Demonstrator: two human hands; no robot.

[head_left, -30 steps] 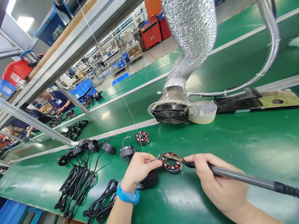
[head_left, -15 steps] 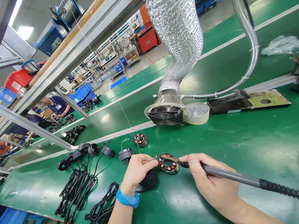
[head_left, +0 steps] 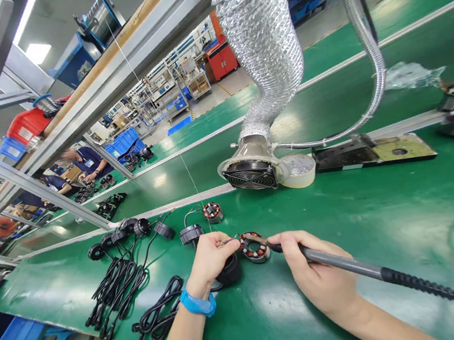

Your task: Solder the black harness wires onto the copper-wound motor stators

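Note:
A round wound stator (head_left: 254,247) with orange coils lies on the green bench (head_left: 345,220) in front of me. My right hand (head_left: 311,274) is wrapped round a grey soldering iron (head_left: 343,263), and its tip touches the stator's top. My left hand (head_left: 211,260) is pinched on a thin wire at the stator's left edge, resting on a black round part (head_left: 229,272). A blue band is on my left wrist.
A second small stator (head_left: 212,212) and a black cap (head_left: 191,234) lie just beyond. Black cables with round connectors (head_left: 117,266) spread at left. A fume fan (head_left: 252,173) on a foil duct, a tape roll (head_left: 299,170) and a metal stand (head_left: 373,152) sit behind. Other workers sit far left.
The view has drifted slightly left and down. Both hands stay at the stator, with the iron tip held on it.

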